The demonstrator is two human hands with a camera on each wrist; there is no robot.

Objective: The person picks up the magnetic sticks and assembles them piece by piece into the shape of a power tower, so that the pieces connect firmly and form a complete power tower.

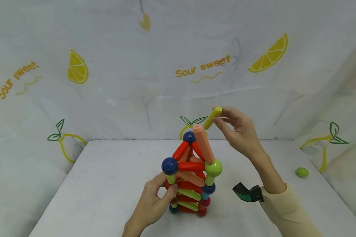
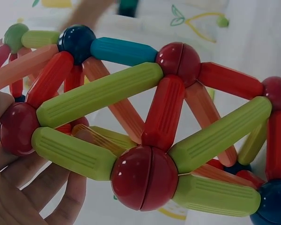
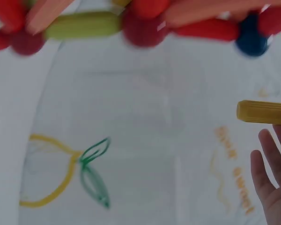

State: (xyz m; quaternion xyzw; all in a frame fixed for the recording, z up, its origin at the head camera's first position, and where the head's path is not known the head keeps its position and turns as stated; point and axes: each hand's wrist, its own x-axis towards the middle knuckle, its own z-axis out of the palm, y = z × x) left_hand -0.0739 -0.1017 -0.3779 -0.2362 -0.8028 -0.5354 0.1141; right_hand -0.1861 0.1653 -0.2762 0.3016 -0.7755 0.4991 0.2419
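A tall tower of magnetic rods and balls [image 1: 191,166] stands on the table in the head view. My left hand [image 1: 157,199] grips its left side, thumb and fingers around a red ball [image 2: 19,129] in the left wrist view. From a lime-green ball [image 1: 213,168] at the tower's upper right, a salmon rod [image 1: 203,144] sticks up, its top end free. Above and right of the tower, my right hand [image 1: 240,131] pinches a yellow magnetic rod [image 1: 212,118] between thumb and fingers. That yellow rod [image 3: 264,112] touches no other piece in the right wrist view.
A lone green ball [image 1: 301,172] lies near the table's right edge. Behind the white table [image 1: 112,184] hangs a lemon-print cloth [image 1: 130,82]. A dark strap [image 1: 248,193] shows at my right wrist.
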